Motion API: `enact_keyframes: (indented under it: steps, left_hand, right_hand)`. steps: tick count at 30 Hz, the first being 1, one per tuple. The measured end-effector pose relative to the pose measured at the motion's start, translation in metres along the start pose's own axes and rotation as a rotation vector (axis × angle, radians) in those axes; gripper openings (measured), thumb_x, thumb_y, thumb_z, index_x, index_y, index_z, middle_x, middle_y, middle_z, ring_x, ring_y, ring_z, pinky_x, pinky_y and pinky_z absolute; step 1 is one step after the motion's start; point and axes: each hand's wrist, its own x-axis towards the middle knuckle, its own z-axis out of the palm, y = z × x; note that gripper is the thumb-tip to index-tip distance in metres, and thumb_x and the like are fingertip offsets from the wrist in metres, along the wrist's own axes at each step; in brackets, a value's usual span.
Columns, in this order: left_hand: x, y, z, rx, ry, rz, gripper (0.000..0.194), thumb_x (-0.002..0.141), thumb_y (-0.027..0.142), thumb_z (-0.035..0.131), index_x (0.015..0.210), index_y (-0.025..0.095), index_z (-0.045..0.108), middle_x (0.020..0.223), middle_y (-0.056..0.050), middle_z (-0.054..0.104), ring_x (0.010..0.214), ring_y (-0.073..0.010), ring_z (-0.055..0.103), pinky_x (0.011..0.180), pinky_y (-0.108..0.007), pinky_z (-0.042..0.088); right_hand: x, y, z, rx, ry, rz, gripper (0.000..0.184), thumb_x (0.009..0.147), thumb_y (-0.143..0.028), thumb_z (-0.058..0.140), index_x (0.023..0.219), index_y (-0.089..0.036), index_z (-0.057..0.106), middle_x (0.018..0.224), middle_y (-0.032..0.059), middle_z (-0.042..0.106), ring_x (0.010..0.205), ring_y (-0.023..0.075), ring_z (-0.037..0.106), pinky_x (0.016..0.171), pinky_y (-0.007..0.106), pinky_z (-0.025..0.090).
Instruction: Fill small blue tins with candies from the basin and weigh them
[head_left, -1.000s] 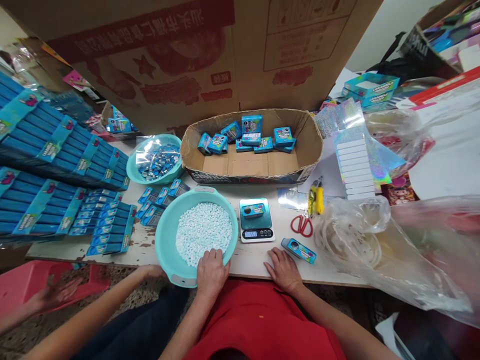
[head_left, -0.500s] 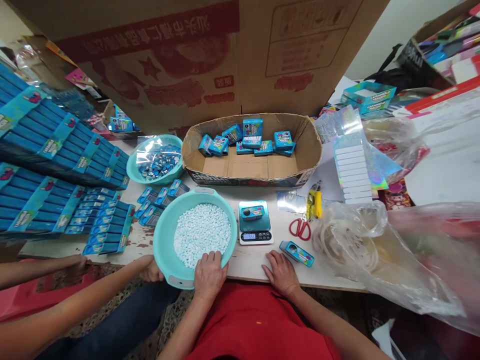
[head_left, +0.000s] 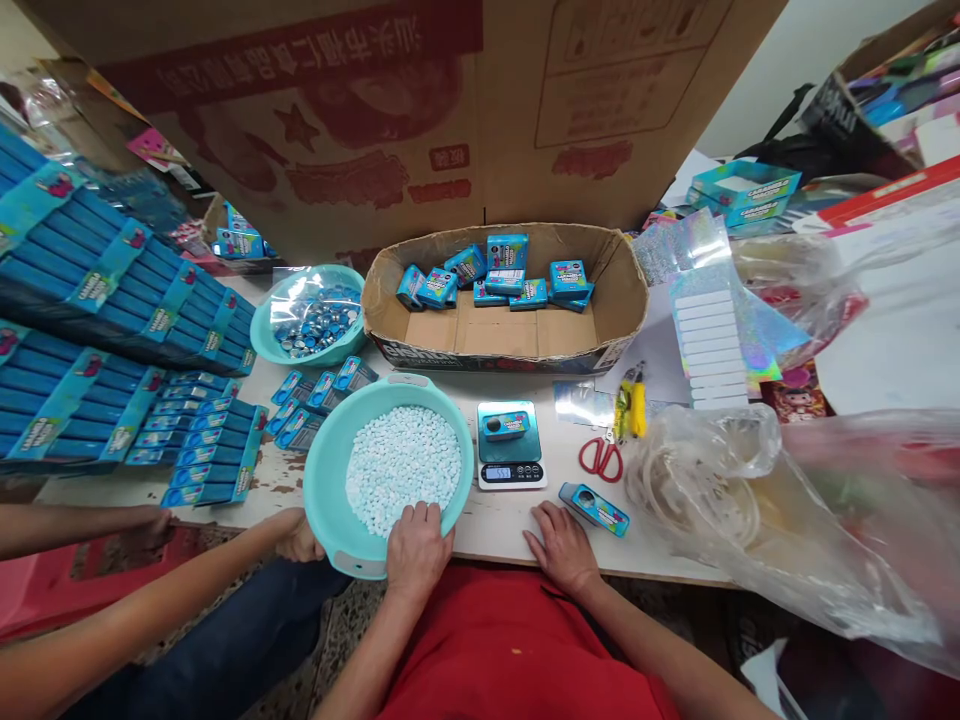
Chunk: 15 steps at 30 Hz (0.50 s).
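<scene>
My left hand [head_left: 416,547] lies over the near rim of a teal basin [head_left: 324,470] full of small white tablets [head_left: 403,466], its fingers curled down into the tablets. My right hand [head_left: 563,546] rests flat on the table edge with fingers apart and holds nothing. Just beyond its fingertips lies a small blue tin [head_left: 596,507]. Between the hands stands a small digital scale [head_left: 511,445] with another blue tin on it. A co-worker's hand [head_left: 298,538] touches the basin's left rim.
An open cardboard tray [head_left: 622,300] of blue boxes stands behind the scale. A second teal basin [head_left: 266,345] sits at back left, beside stacks of blue packs [head_left: 112,300]. Red scissors [head_left: 600,458] and large clear plastic bags [head_left: 787,500] lie at the right. The co-worker's other hand [head_left: 150,520] is at the table's left edge.
The co-worker's far hand rose from the red stool to the table's left edge, and the near hand stayed at the basin. My own hands have hardly moved.
</scene>
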Motion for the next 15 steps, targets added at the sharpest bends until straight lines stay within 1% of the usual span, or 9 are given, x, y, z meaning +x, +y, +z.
enact_keyframes:
  steps: [9, 12, 15]
  left_hand:
    - [0.0001, 0.0025, -0.0026, -0.015, -0.012, -0.032, 0.017, 0.084, 0.031, 0.052, 0.086, 0.017, 0.061, 0.082, -0.007, 0.055, 0.082, -0.0233, 0.050, 0.068, -0.034, 0.040]
    - [0.0005, 0.0025, -0.0031, -0.026, -0.036, -0.044, 0.017, 0.082, 0.031, 0.054, 0.087, 0.017, 0.061, 0.083, -0.008, 0.055, 0.083, -0.0235, 0.050, 0.069, -0.034, 0.039]
    - [0.0011, 0.0022, -0.0044, -0.040, -0.065, -0.056, 0.018, 0.083, 0.032, 0.053, 0.089, 0.017, 0.062, 0.084, -0.008, 0.056, 0.084, -0.0237, 0.050, 0.070, -0.034, 0.039]
  right_hand:
    - [-0.0011, 0.0017, 0.0015, 0.032, -0.016, 0.000, 0.031, 0.091, -0.035, 0.044, 0.110, -0.016, 0.059, 0.106, 0.0114, 0.059, 0.094, 0.0228, 0.051, 0.081, 0.032, 0.040]
    - [-0.0023, 0.0036, 0.0020, 0.047, -0.003, -0.010, 0.034, 0.092, -0.036, 0.043, 0.114, -0.016, 0.057, 0.108, 0.0117, 0.059, 0.094, 0.0230, 0.051, 0.081, 0.032, 0.041]
    - [-0.0012, 0.0030, -0.0014, 0.077, -0.019, -0.011, 0.038, 0.092, -0.037, 0.042, 0.120, -0.015, 0.054, 0.109, 0.0126, 0.058, 0.095, 0.0237, 0.052, 0.081, 0.033, 0.042]
